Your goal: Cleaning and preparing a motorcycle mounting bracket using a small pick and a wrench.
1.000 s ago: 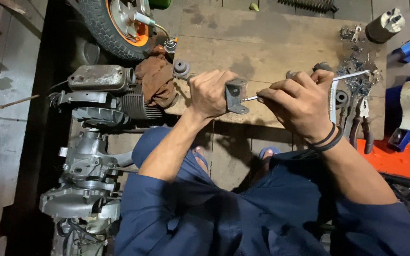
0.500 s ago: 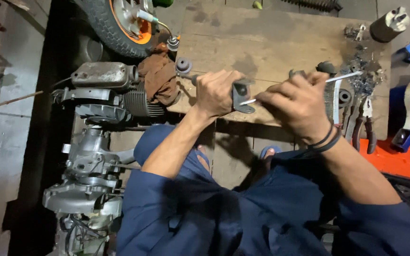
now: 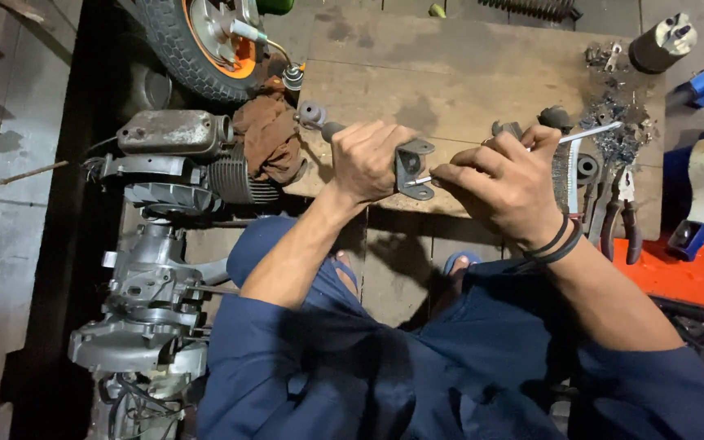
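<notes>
Now the left hand (image 3: 371,160) wraps its fingers tight around a grey metal bracket part (image 3: 411,167), held steady above the wooden bench (image 3: 450,73), so the right hand (image 3: 499,183), fingers pinching, pokes a thin metal rod (image 3: 588,133) into it.

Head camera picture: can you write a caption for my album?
Left hand grips a grey metal part while right hand pokes a thin rod into it.
</notes>
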